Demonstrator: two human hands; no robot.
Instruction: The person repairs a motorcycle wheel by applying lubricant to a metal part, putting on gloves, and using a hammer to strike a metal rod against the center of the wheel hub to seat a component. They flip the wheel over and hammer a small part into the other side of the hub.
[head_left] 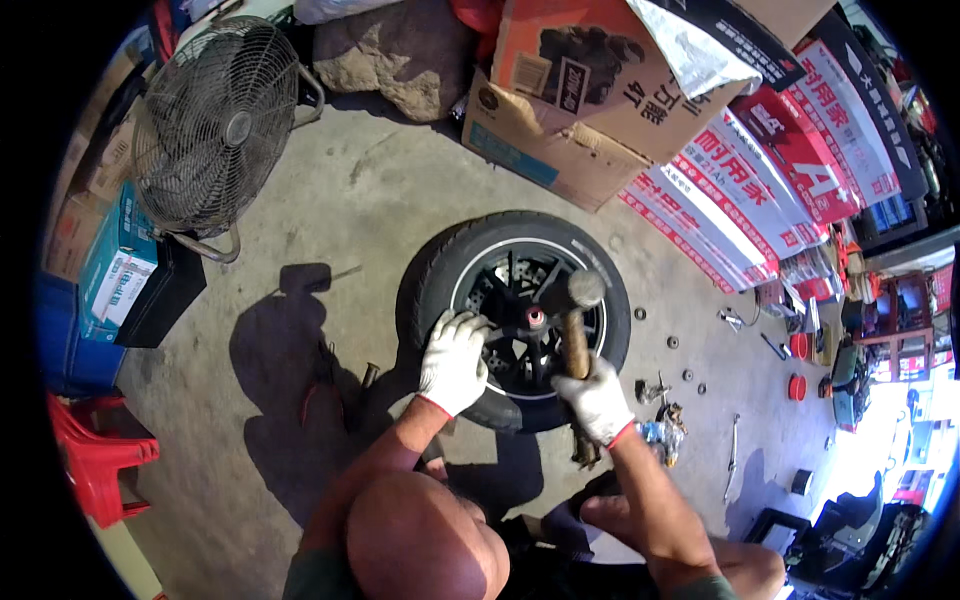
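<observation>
A wheel with a black tyre (438, 285) lies flat on the concrete floor, with dark spokes and a brake disc showing inside its pale rim line. Its hub (534, 317) has a small red and pale part at the centre. My left hand (454, 362), in a white glove with a red cuff, rests on the wheel's left side, fingers stretched over the rim. My right hand (597, 400), gloved alike, is closed round the handle of a hammer (576, 340). The hammer's round head is above the wheel, right of the hub.
Right of the wheel lie small rings (673, 342), metal parts (652, 390) and a wrench (734, 455). Red-handled pliers (322, 392) lie at the left. A floor fan (215, 130), a red stool (100, 450) and cardboard boxes (570, 130) stand around.
</observation>
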